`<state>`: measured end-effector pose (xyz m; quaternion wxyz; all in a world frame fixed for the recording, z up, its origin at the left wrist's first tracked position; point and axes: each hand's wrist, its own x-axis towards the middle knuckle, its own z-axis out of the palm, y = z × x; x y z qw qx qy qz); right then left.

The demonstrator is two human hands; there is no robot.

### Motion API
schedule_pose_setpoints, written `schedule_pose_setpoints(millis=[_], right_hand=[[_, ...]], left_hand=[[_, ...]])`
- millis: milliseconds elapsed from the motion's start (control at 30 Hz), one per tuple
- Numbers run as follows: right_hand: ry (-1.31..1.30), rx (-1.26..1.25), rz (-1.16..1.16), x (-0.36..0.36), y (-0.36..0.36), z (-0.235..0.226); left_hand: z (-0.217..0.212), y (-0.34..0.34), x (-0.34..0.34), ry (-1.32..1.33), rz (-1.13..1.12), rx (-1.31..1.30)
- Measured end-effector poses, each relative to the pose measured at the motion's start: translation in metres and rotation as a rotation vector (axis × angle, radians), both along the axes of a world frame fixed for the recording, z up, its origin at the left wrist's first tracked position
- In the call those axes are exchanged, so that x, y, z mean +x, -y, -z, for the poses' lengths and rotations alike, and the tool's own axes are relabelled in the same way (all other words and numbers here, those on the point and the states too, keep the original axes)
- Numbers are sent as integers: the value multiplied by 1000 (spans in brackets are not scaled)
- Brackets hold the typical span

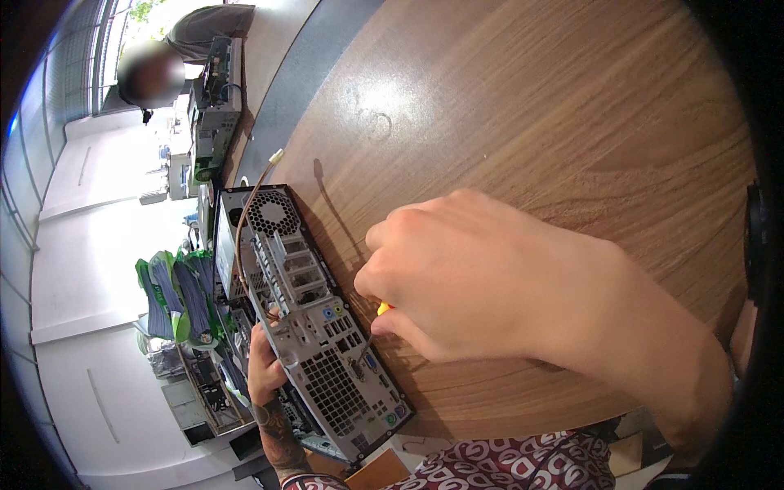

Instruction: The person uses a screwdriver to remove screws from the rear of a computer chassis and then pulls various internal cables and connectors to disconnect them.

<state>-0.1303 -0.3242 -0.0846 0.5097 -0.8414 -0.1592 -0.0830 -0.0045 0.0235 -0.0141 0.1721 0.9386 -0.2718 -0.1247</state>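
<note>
**Right fist on something yellow, left hand on a PC case**

So the right hand (457,286) is balled up pretty tight, back of the hand showing, with a small bright-yellow piece (383,308) poking out between thumb and fingers. The rest of it is buried in the fist, so can't tell what it is. The fist is just beside the back of a silver-and-black metal computer case (298,327), which sits on the left part of the table with its port panel turned toward that hand. Can't tell if anything in the fist touches the metal.

The left hand (265,367) is over on the far side of the case, fingers curled in at the panel's edge. Its fingertips are partly hidden, so no idea if it's gripping or just bracing.

A thin brownish cable (238,245) arcs up over the case, ending in a little white plastic connector (277,155) that sticks out past the round fan grille (273,214).

All this is on a brown wood-grain tabletop (531,122) with a curved dark-grey band (314,61). Further out there are green-and-grey bundles (175,298), another opened computer case (214,131) and a person in grey (208,31) behind it, with a white wall (90,286) off left.
</note>
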Motion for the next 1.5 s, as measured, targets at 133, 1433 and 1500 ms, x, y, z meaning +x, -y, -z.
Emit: schedule_pose_setpoints(millis=[133,1433,1500], right_hand=[[35,3,30,0,-2,0],[11,-77,-20,0,0,-5],[-17,-103,-53,0,-1,-5]], left_hand=[[-1,3,-1,-75,-29,26],[-8,25,-6,-119,22,29],[-8,24,-4,-117,35,24]])
